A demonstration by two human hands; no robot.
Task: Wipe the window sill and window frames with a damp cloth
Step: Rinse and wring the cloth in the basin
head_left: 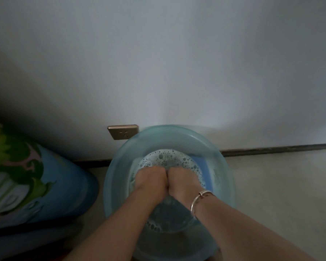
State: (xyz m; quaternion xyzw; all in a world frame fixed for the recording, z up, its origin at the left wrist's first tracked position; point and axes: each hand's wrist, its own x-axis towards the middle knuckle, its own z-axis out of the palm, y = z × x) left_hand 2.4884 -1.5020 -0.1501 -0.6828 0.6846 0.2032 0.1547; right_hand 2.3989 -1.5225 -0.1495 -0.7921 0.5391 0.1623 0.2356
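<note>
Down in the suds | your fingers are under foam, grip can't be told | left hand (151,178) and right hand (183,180) touch side by side | blue cloth (201,164) lies submerged just right | basin (120,166) on floor by wall.

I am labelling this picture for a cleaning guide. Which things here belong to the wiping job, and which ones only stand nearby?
Belong to the job:
- basin with soapy water
- blue cloth, lying in the water
- left hand and right hand, both dipped in; fingers hidden

Only nearby:
- wall socket
- printed blue fabric
- bracelet on the right wrist
</note>
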